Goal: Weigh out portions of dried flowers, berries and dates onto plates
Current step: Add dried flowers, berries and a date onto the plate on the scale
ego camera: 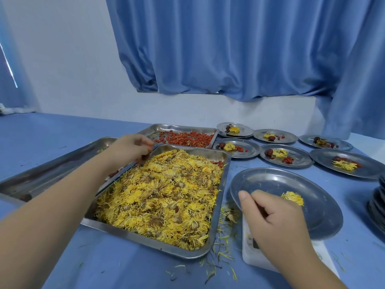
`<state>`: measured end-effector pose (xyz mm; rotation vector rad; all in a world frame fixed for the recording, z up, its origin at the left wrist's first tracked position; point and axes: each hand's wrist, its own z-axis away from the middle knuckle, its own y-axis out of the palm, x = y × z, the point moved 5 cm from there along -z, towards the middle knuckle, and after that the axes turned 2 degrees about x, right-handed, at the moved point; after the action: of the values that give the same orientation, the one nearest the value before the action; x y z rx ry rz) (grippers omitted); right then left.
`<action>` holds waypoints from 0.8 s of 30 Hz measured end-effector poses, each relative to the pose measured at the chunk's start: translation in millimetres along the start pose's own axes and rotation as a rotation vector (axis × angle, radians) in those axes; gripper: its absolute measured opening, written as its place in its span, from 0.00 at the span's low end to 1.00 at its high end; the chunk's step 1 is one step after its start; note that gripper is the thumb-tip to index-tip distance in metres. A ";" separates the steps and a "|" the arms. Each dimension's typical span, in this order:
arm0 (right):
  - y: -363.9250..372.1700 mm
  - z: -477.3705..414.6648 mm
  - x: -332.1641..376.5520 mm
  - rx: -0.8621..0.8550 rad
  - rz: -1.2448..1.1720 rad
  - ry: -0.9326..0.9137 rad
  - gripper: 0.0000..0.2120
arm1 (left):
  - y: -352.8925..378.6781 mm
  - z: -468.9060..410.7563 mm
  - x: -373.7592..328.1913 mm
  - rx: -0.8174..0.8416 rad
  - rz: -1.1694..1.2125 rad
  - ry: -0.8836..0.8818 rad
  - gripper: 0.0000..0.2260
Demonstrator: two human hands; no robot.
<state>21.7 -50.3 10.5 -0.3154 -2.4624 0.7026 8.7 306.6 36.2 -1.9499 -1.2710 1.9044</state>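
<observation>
A steel tray [149, 243] heaped with dried yellow flowers [166, 195] lies in front of me. Behind it is a tray of red berries [187, 139], and to its left a long tray [52, 170] with a few dark dates. My left hand [131, 149] hovers over the flower tray's far left corner, fingers curled and pinching what looks like a dark date. A steel plate [291, 180] sits on a white scale [253, 257] and holds one yellow flower [292, 198]. My right hand [277, 220] is over the plate's near rim, fingers curled, nothing visible in it.
Several steel plates [245, 150] with a flower, berries and a date each stand at the back right. A stack of plates [378, 203] is at the right edge. Loose petals litter the blue cloth around the scale. A blue curtain hangs behind the table.
</observation>
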 end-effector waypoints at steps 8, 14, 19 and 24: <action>-42.5 1.4 -46.1 -0.301 -0.412 0.489 0.19 | 113.6 42.0 -120.2 0.362 0.111 0.233 0.11; -56.9 3.7 -73.5 -0.464 -0.697 0.719 0.18 | 184.0 50.8 -154.7 0.473 -0.002 0.293 0.10; -53.7 2.1 -75.7 -0.444 -0.725 0.689 0.19 | 212.2 44.4 -164.7 0.503 -0.064 0.338 0.11; -53.5 -24.2 -81.1 -0.327 -0.788 0.668 0.19 | 214.4 40.1 -169.9 0.552 -0.133 0.419 0.11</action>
<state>98.1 -114.1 20.6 0.2701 -1.8069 -0.1382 98.7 45.4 24.9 -1.7767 -0.6514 1.4650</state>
